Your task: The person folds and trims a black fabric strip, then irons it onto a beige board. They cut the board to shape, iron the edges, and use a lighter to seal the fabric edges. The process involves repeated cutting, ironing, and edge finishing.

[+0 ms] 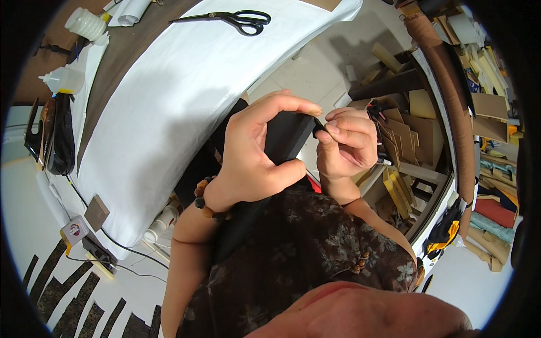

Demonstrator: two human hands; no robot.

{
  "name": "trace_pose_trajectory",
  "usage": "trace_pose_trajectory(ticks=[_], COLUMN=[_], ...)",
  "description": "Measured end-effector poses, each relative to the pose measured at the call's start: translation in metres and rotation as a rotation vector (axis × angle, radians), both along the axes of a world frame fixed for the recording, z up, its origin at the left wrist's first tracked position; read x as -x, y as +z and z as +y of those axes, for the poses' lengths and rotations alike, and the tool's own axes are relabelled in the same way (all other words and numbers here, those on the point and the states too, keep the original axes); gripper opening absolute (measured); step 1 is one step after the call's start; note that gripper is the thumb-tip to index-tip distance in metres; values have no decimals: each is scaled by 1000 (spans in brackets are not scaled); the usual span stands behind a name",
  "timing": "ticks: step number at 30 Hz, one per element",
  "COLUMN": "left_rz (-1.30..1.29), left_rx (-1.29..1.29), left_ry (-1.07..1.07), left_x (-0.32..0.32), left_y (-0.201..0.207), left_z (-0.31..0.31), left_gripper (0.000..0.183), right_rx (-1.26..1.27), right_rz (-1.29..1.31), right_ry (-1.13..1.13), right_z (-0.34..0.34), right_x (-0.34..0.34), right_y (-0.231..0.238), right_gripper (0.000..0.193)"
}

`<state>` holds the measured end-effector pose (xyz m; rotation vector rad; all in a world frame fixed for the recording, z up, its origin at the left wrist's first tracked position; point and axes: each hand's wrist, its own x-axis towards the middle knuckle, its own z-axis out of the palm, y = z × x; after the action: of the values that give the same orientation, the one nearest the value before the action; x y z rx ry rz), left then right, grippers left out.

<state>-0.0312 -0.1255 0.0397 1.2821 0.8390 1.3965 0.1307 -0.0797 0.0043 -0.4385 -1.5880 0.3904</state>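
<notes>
1. Right hand (345,143): thumb + index fingers (332,129) pressed together on the tip of the black strip's corner, prob. so the end stays pulled taut. Other fingers curl into the palm, out of the way.
2. Left hand (256,149): fingers clamped round the black strip (286,138), thumb under, index arched over the top edge. Looks like a steadying grip, so the right hand can work the end w/o the piece twisting.
3. Black strip: held up in front of the chest, between both hands, clear of the surface. Flat, matte, dark, stiff-looking; long body runs down-left past the left wrist and a beaded bracelet (202,198) toward the lap. Can't tell the material for sure.
4. Farther out: white sheet (186,84) spread over the surface, black-handled scissors (239,20) lying on it at the far edge, well apart from the hands.
5. Left side: white squeeze bottles (65,80), a dark iron-like tool (56,138), cables.
6. Right side: shelves w/ cardboard pieces (408,132) and fabric rolls (493,217).
</notes>
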Motion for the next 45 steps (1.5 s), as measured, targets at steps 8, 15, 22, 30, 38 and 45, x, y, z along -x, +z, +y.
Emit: trace_pose_trajectory(ticks=[8,15,22,30,38,45], left_rz=[62,-17,-119,756,399,80], left_rx=[-165,-148,52,83,92,-472], left_ry=[19,-90,-145,76,637,740], left_x=[3,8,8,42,67,119], left_y=[-5,-5,6,50,100,56], left_z=[5,6,-1,-47,-107,-167], left_gripper=[44,51,57,40,43,53], right_rx=[25,-16,382,1146,1273,758], right_rz=[-20,-53,175,256,459,514], right_ry=[-1,156,362,233,716,631], right_z=[-4,7,11,17,-34,-7], right_x=[1,2,-7,-14,4,16], right_y=[4,3,-26,-134,-97,-2], right_gripper=[25,51,53,32,42,33])
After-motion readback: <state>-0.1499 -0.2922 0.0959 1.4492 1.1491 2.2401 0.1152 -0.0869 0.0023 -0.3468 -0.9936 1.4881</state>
